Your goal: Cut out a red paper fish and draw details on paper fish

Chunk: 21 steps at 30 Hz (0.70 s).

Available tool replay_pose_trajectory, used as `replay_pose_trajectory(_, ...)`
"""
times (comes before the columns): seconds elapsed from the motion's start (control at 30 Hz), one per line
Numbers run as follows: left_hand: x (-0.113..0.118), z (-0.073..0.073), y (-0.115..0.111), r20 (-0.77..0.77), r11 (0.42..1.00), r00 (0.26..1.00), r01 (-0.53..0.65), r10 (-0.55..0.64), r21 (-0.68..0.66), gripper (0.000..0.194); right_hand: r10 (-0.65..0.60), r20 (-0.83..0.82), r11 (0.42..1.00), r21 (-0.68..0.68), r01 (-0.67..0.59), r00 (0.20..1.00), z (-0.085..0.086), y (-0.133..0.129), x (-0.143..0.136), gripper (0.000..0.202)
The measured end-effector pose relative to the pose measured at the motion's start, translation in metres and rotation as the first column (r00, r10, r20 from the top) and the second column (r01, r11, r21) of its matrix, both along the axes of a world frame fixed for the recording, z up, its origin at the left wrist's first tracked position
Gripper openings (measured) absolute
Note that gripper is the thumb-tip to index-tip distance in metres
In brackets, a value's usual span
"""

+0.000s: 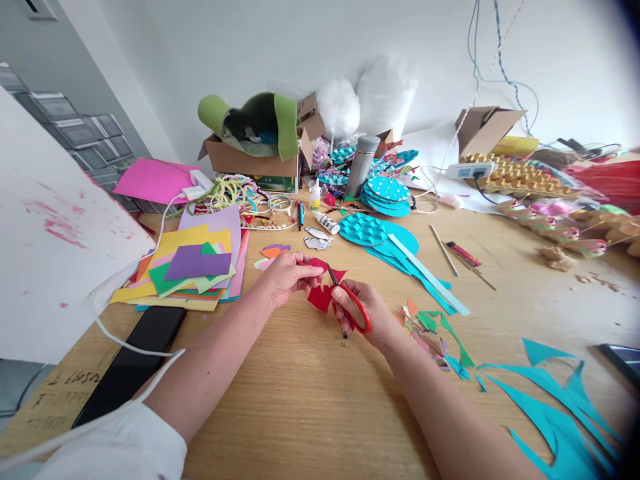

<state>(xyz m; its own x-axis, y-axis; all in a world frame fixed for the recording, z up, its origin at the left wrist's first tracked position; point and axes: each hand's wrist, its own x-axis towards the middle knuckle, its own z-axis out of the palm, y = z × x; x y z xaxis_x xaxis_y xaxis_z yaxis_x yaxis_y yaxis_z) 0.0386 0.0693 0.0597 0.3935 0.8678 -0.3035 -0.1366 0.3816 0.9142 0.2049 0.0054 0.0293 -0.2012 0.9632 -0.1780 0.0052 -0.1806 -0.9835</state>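
My left hand (290,277) pinches a piece of red paper (316,264) above the middle of the table. Red-handled scissors (361,311) are in my right hand (367,308), their blades at the paper's right edge. A dark, thin stick-like thing, possibly a pen (345,332), pokes out below the right fingers. Another jagged red paper part (319,299) shows just under the blades; whether it is joined to the held piece I cannot tell. Beyond the left hand lie small coloured paper ovals (276,251) and cut-out fish drawings (318,239).
Stacked coloured paper (197,267) and a black phone (131,357) lie left, with a white cable crossing the phone. Blue scraps (545,400) spread at right. Behind stand a glue bottle (326,223), a grey thermos (361,167), a cardboard box (235,158) and egg trays (520,179).
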Motion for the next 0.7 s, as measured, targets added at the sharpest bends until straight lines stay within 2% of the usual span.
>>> replay_pose_trajectory(0.2,-0.0003,-0.0011,0.0018,0.015,0.999,1.000,-0.020,0.020,-0.035,0.014,0.012,0.019,1.000,0.008,-0.012,1.000,0.0024,-0.0012,-0.0005,0.049)
replay_pose_trajectory(0.37,0.0000,-0.0019,0.0021,-0.007,0.999,0.999,-0.039,0.039,-0.003,0.016,0.039,0.012,0.999,0.001,-0.039,0.999,0.0021,-0.0017,-0.0002,0.049)
replay_pose_trajectory(0.7,-0.0017,0.0004,0.0021,-0.033,0.999,0.999,0.018,-0.020,-0.038,0.019,0.088,-0.022,0.996,0.018,-0.088,0.996,-0.0012,-0.0016,0.0025,0.047)
